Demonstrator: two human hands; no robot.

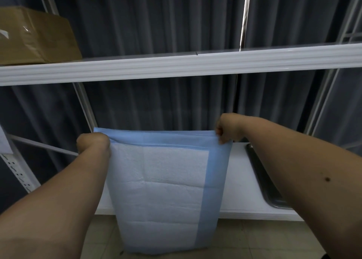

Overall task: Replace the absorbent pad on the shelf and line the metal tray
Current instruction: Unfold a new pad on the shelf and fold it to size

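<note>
The absorbent pad is hanging over the shelf edge at centre, both top corners gripped: left hand curling round one at nine o'clock, right hand pinching the other at two. It is not yet laid flat, I judge; the metal tray at three is sitting unlined. No writing is showing, even on the cardboard box at eleven.

Count: one absorbent pad, two hands gripping it, left hand and right hand; one metal tray below the right hand; one cardboard box above the left hand.
</note>
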